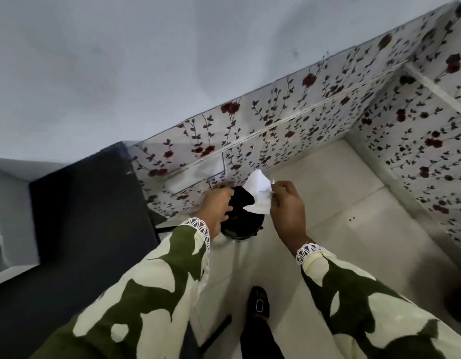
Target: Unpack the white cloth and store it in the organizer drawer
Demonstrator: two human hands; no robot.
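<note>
Head view: left hand (215,206) grip pinches black bag (240,200) (over bin (239,230)), right hand (286,203) grips white cloth (259,195).

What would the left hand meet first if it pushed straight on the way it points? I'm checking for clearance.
Probably the black item that the left hand already touches at its fingertips, with the white piece just past it. Beyond those stands the floral-covered panel, though depth is unclear.

Both arms out fwd, left hand (215,206) curled shut, right hand (286,203) w/ fingertips pinched together.
</note>
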